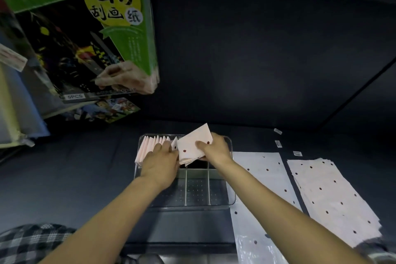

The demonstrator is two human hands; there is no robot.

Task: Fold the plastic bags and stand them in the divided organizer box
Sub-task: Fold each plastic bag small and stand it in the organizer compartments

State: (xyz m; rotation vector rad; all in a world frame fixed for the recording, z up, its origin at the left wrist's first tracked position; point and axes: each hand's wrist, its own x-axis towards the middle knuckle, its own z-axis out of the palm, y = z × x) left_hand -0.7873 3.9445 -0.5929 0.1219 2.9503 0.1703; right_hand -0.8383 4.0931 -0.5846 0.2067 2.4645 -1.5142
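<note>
A clear divided organizer box (pixel 232 198) lies on the dark table in front of me. Several folded pale pink bags (pixel 150 144) stand in a row in its far left compartment. My left hand (pixel 159 163) rests against that row with straight fingers, pushing it leftward. My right hand (pixel 214 149) pinches a folded white bag with dark red dots (pixel 191 148) and holds it tilted over the box's far middle, next to the row. The near compartments hold nothing.
An unfolded dotted bag (pixel 257 178) lies flat right of the box. A stack of more dotted bags (pixel 330 197) lies further right. A large green and black product box (pixel 85 34) stands at the back left. Small labels (pixel 278 143) lie on the table.
</note>
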